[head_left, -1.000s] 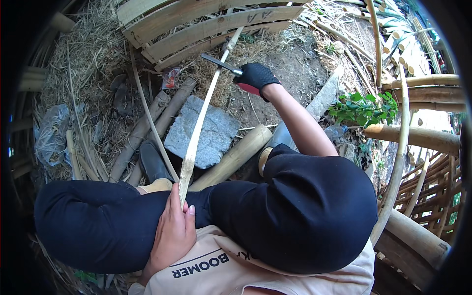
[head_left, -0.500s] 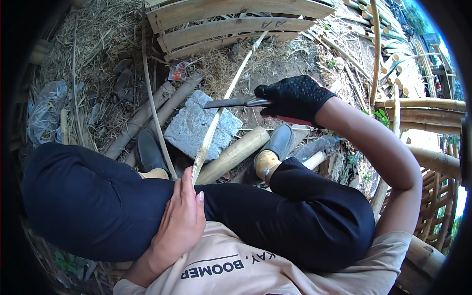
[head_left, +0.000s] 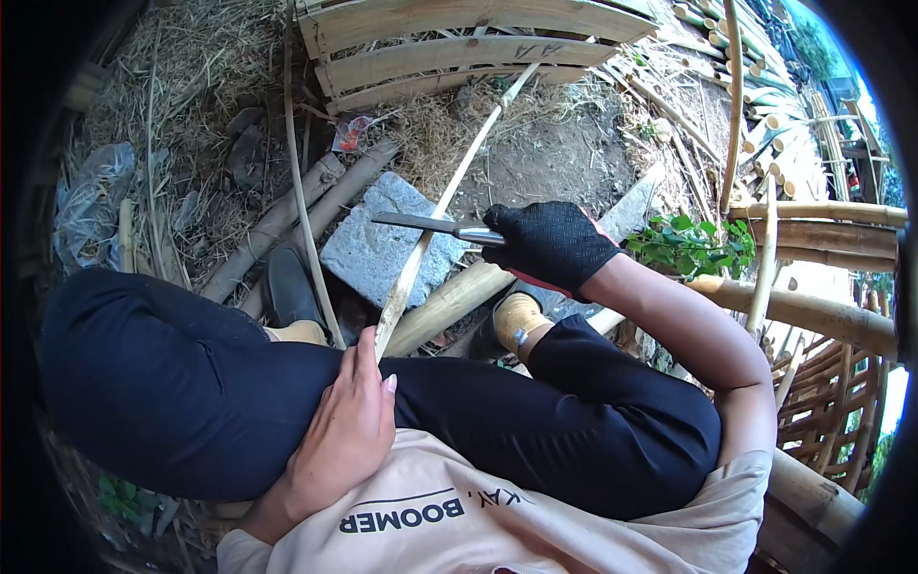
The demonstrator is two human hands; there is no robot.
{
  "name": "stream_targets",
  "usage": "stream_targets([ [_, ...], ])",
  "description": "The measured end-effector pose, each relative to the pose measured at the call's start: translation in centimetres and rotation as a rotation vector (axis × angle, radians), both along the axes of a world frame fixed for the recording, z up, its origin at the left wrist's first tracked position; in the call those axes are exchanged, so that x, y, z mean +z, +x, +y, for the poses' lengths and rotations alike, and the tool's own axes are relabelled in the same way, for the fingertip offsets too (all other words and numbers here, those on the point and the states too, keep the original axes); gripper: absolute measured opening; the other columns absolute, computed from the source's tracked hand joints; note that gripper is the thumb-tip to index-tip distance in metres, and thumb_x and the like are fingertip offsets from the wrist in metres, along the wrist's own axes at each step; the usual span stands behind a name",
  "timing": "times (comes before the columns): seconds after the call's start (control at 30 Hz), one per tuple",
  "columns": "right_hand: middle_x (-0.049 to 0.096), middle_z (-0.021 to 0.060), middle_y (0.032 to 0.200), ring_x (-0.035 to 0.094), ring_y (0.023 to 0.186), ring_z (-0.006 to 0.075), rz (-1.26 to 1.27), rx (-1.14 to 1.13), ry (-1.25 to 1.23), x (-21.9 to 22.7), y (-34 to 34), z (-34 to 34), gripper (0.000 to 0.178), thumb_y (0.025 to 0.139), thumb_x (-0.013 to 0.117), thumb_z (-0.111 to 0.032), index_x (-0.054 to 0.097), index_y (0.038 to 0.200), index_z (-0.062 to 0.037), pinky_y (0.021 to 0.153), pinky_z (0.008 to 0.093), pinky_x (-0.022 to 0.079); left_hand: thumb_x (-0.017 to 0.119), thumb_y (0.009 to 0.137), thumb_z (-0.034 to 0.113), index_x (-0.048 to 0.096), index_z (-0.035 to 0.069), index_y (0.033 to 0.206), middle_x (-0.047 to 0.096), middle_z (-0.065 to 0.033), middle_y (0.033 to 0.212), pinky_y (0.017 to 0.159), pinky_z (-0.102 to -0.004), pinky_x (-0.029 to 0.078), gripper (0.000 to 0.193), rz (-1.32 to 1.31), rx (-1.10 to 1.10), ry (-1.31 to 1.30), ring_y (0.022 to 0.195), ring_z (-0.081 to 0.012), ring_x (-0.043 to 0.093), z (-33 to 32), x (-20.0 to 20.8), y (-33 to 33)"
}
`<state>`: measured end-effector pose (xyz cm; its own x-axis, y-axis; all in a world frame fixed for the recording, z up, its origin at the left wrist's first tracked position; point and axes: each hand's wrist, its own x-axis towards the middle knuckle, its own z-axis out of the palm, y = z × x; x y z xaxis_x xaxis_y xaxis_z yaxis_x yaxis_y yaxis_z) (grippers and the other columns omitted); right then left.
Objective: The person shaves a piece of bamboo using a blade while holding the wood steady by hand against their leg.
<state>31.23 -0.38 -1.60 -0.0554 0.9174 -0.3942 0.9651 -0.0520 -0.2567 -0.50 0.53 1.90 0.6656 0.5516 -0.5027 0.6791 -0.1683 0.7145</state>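
My bare left hand (head_left: pixel 352 413) rests against my thigh, its fingers closed on the near end of a long, pale bamboo strip (head_left: pixel 459 177). The strip slants away to the upper right, passing above a grey stone block (head_left: pixel 368 251). In a black glove with some red on it, my right hand (head_left: pixel 550 244) grips a knife (head_left: pixel 464 232) by its handle. The blade points left and crosses the strip over the block; whether its edge bites into the strip I cannot tell.
A slatted wooden crate (head_left: pixel 478 53) stands beyond the strip's far end. A thick bamboo pole (head_left: pixel 449 306) lies between my feet, next to the block. Cut bamboo poles (head_left: pixel 765 143) are piled at the far right. A thin upright strip (head_left: pixel 304 210) rises on the left.
My right hand has drawn the knife closer and a little to the left along the strip. My left hand holds its place. Green leaves on the right have come into sight.
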Motion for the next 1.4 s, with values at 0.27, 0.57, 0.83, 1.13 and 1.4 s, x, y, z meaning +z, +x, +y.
stream_targets([
  [0.27, 0.072, 0.0218, 0.084, 0.072, 0.083, 0.0424, 0.108, -0.037, -0.094, 0.5, -0.7, -0.5, 0.036, 0.092, 0.070, -0.043, 0.068, 0.106, -0.0102, 0.075, 0.0519, 0.056, 0.039, 0.106, 0.005, 0.028, -0.010, 0.153, 0.048, -0.0371, 0.143, 0.109, -0.0510, 0.043, 0.050, 0.028, -0.021, 0.064, 0.129, -0.0521, 0.052, -0.1, 0.3, -0.1],
  [0.57, 0.073, 0.0207, 0.087, 0.073, 0.084, 0.0412, -0.093, -0.204, 0.002, -5.9, 4.7, 0.3, 0.025, 0.088, 0.067, -0.030, 0.075, 0.103, -0.0114, 0.078, 0.0507, 0.058, 0.039, 0.107, 0.007, 0.028, -0.011, 0.153, 0.050, -0.0381, 0.140, 0.108, -0.0510, 0.043, 0.051, 0.063, -0.035, 0.091, 0.129, -0.0514, 0.053, 0.0, -0.2, -0.1],
  [0.83, 0.074, 0.0218, 0.092, 0.072, 0.088, 0.0413, -0.023, -0.146, -0.083, -4.7, 7.1, 2.5, 0.035, 0.086, 0.075, -0.037, 0.074, 0.106, -0.0085, 0.081, 0.0495, 0.057, 0.040, 0.108, 0.008, 0.028, -0.011, 0.153, 0.049, -0.0382, 0.143, 0.112, -0.0491, 0.041, 0.051, 0.058, -0.044, 0.085, 0.132, -0.0511, 0.051, 0.0, 0.1, -0.1],
  [1.13, 0.075, 0.0217, 0.100, 0.072, 0.095, 0.0415, 0.190, -0.078, -0.210, -4.0, 0.5, 1.5, 0.030, 0.084, 0.066, -0.029, 0.078, 0.104, -0.0095, 0.087, 0.0462, 0.057, 0.040, 0.108, 0.009, 0.028, -0.012, 0.153, 0.048, -0.0388, 0.143, 0.113, -0.0497, 0.040, 0.051, 0.084, -0.039, 0.071, 0.133, -0.0512, 0.050, 0.0, 0.4, 0.1],
  [1.4, 0.075, 0.0198, 0.092, 0.075, 0.089, 0.0392, -0.045, -0.016, -0.108, -4.6, 0.6, 1.8, 0.023, 0.084, 0.063, -0.023, 0.079, 0.093, -0.0098, 0.082, 0.0475, 0.060, 0.042, 0.104, 0.003, 0.028, -0.016, 0.150, 0.048, -0.0425, 0.138, 0.105, -0.0539, 0.045, 0.052, 0.065, -0.067, 0.125, 0.123, -0.0555, 0.054, 0.1, -0.5, -0.1],
])
